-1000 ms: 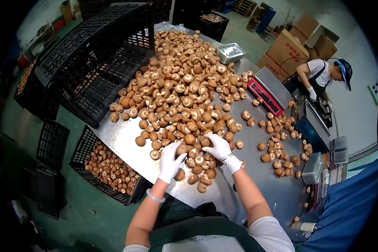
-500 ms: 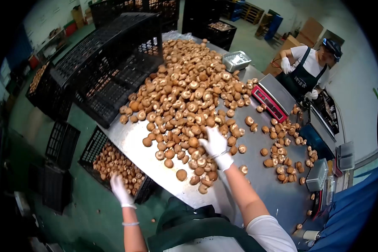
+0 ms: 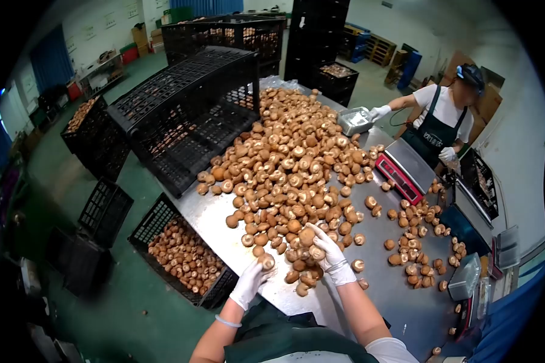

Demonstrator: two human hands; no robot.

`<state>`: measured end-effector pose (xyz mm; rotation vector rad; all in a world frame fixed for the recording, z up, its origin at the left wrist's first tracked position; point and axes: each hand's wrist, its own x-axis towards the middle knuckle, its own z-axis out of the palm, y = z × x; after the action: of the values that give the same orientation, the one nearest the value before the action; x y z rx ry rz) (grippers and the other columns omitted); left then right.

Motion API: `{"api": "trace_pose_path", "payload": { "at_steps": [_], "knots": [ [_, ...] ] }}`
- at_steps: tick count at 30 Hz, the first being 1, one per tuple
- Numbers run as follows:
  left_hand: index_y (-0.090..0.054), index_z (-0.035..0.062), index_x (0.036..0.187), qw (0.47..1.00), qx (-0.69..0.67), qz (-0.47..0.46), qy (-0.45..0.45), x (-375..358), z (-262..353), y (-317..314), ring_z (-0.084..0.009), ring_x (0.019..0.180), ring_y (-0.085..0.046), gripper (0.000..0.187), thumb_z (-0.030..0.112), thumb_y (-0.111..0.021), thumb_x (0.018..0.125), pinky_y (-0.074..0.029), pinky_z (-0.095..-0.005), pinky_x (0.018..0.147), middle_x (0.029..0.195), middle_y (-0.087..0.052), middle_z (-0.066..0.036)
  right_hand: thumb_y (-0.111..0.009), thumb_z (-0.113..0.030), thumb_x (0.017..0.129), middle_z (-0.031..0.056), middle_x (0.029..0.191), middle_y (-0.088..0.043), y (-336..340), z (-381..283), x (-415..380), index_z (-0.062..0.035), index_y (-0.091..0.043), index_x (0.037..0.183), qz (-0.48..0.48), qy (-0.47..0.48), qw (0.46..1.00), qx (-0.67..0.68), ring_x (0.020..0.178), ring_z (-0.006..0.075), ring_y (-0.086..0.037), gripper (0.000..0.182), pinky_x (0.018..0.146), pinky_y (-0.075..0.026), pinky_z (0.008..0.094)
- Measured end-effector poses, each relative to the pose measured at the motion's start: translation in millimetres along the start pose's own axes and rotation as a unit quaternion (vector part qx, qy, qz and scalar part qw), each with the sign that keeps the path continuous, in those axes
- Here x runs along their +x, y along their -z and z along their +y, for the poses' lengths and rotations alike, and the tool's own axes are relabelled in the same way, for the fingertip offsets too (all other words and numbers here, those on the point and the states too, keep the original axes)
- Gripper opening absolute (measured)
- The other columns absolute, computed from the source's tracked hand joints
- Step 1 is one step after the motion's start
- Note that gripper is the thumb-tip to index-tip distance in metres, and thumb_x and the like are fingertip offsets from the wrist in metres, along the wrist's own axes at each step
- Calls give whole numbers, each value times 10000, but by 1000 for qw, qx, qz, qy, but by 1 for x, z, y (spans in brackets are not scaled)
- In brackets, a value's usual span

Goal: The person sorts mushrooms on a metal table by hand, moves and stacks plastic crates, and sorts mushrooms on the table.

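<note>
My left hand, in a white glove, is closed on a mushroom with a brown cap, held at the table's near edge. To its right my gloved right hand curls around mushrooms at the front of the pile, its fingers closed against them. The heap of brown mushrooms spreads over the metal table. Below the table's left edge stands a black crate full of mushrooms.
A tilted black crate rests at the table's left. A red scale and a smaller mushroom group lie right. Across the table a co-worker in a dark apron touches a clear plastic tray. Stacked crates stand behind.
My left hand has risen from above the lower crate to the table edge and now holds a mushroom. My right hand has closed on mushrooms. The co-worker's hand has reached the plastic tray.
</note>
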<state>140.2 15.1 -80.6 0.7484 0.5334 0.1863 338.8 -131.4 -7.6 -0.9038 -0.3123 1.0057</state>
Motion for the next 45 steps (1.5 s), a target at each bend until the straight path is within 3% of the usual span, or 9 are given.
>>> {"api": "trace_pose_path", "payload": {
  "at_steps": [3, 11, 15, 18, 25, 29, 33, 39, 45],
  "knots": [
    [-399, -36, 1300, 976, -207, -69, 4, -20, 16, -1, -319, 1163, -521, 414, 201, -404, 960, -422, -409, 1004, 1268, -519, -187, -494, -2, 848, 137, 1352, -426, -17, 21, -13, -8, -326, 1395, -10, -23, 997, 69, 1253, 209, -435, 572, 1016, -393, 301],
    [-515, -28, 1150, 971, -229, -30, -63, -65, 28, -9, -265, 1078, -572, 356, 256, -403, 967, -475, -399, 927, 1136, -591, -166, -622, -74, 848, 68, 1144, -567, -68, 50, -26, -30, -443, 1300, -51, -62, 990, -118, 998, 125, -575, 488, 815, -485, 236],
    [-625, -12, 918, 985, 46, 93, -140, -96, 30, -12, -162, 826, -609, 195, 164, -542, 918, -481, -279, 782, 970, -634, -98, -661, -52, 800, 82, 1224, -528, -100, 45, -35, -7, -491, 1261, -79, -27, 972, -220, 1095, 175, -541, 494, 932, -444, 284],
    [-651, 13, 936, 840, 376, 205, -333, -121, 54, -42, -177, 784, -604, 158, 54, -676, 786, -475, -268, 705, 873, -603, -78, -719, -101, 760, 101, 1172, -582, -107, 48, -40, -10, -535, 1210, -110, 64, 919, -374, 1068, 196, -570, 495, 921, -453, 303],
    [-617, 14, 804, 750, 501, 230, -364, -116, 54, -40, -211, 763, -593, 110, 26, -694, 726, -472, -297, 672, 811, -594, -93, -751, -144, 736, 113, 1104, -620, -119, 51, -50, -38, -575, 1167, -144, 130, 834, -517, 1008, 201, -605, 477, 874, -470, 300],
    [-586, 39, 848, 974, 48, 138, -174, -117, 53, -24, -154, 758, -569, 51, 90, -580, 854, -460, -270, 718, 789, -573, -41, -672, -88, 814, 101, 1169, -567, -108, 68, -43, -28, -476, 1285, -92, -36, 970, -224, 1009, 143, -574, 514, 837, -479, 258],
    [-534, 23, 992, 936, -316, 80, -130, -115, 38, 0, -238, 984, -576, 218, 231, -482, 954, -475, -416, 898, 1039, -595, -110, -534, -88, 900, 127, 1182, -523, -98, 67, -40, -58, -314, 1396, -99, -150, 982, 49, 958, 169, -590, 544, 719, -556, 285],
    [-429, 17, 1230, 928, -326, 48, -173, -113, 41, -8, -273, 1162, -497, 511, 451, -328, 980, -405, -452, 999, 1245, -507, -136, -473, -206, 951, 171, 1214, -506, -79, 82, -47, -85, -266, 1420, -137, -174, 961, 165, 968, 253, -601, 527, 730, -572, 376],
    [-417, -6, 1309, 941, -284, 57, -176, -119, 41, -15, -236, 1242, -437, 395, 172, -393, 957, -342, -413, 1052, 1334, -455, -108, -456, -248, 958, 184, 1171, -525, -84, 90, -58, -68, -288, 1392, -146, -249, 947, 145, 979, 314, -607, 499, 726, -577, 414]
  ]
}}
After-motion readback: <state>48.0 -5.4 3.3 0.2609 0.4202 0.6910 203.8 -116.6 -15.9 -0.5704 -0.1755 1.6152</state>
